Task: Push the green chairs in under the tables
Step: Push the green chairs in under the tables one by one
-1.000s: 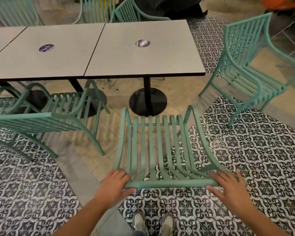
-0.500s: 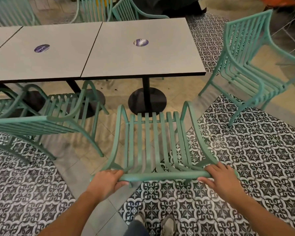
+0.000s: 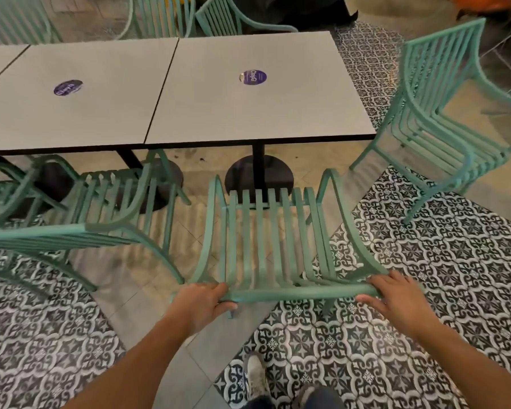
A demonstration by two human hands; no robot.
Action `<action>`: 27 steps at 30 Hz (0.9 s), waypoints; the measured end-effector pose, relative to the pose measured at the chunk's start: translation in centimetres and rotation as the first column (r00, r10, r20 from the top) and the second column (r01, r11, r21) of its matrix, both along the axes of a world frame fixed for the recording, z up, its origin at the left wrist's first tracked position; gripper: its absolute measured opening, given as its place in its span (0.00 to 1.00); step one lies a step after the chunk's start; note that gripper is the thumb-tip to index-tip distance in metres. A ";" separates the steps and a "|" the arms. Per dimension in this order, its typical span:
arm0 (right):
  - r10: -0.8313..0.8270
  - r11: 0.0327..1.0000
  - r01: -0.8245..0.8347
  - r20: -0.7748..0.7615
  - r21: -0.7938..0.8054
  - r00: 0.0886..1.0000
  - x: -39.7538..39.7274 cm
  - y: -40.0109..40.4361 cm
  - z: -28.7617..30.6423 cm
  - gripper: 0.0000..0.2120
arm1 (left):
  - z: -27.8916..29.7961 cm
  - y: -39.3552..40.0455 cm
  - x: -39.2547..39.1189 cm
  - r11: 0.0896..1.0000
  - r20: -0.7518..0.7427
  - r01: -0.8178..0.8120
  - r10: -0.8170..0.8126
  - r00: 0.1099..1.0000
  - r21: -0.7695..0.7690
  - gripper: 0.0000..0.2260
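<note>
We count 3 chairs on our side and 3 tables (image 3: 248, 113); our left hand (image 3: 199, 302) and right hand (image 3: 396, 296) grip 1 chair (image 3: 275, 246) on patterned tiles (image 3: 455, 276).

The slatted green chair (image 3: 273, 246) stood upright, its seat front just short of the grey table (image 3: 257, 93). Two more green chairs stood beside it.

A single head-worn camera looked forward and steeply down from standing height. Both forearms reached in from the bottom edge, with the hands (image 3: 202, 301) close below the lens and the shoes (image 3: 255, 376) straight beneath. The tabletop (image 3: 248, 113) filled the upper middle, farther off. Wide-angle bending curved the floor (image 3: 455, 276) toward the edges.
</note>
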State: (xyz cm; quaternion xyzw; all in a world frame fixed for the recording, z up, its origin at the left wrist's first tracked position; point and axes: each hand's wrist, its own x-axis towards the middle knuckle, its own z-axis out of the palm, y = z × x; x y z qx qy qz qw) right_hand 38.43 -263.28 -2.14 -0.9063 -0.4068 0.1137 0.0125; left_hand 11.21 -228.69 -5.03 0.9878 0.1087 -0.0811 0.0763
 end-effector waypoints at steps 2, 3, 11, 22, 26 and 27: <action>0.007 0.998 -0.009 -0.028 -0.068 1.000 0.5 1.3 0.4 0.37 | 0.1 0.7 0.5 1.000 0.000 -0.013 0.013 1.000 0.004 0.44; 0.001 0.994 -0.007 -0.051 -0.108 0.999 0.8 1.9 0.6 0.35 | 0.1 1.2 0.8 1.000 -0.002 -0.024 0.024 1.000 -0.004 0.45; 0.006 0.991 -0.017 -0.081 -0.134 0.997 2.7 5.9 2.1 0.34 | 0.9 4.5 3.3 0.999 -0.008 -0.046 0.046 0.999 -0.023 0.46; 0.003 0.993 -0.011 -0.074 -0.117 0.997 7.5 8.0 1.2 0.34 | 1.5 6.9 8.2 0.998 -0.036 -0.064 0.064 0.997 0.016 0.44; 0.002 0.996 -0.009 -0.085 -0.090 0.996 8.7 9.0 1.5 0.31 | 1.6 7.7 9.3 0.997 -0.051 -0.071 0.072 0.996 0.025 0.40; 0.007 0.997 -0.013 -0.080 -0.074 0.997 9.0 9.1 1.5 0.33 | 1.6 7.8 9.6 0.997 -0.055 -0.069 0.071 0.996 0.032 0.38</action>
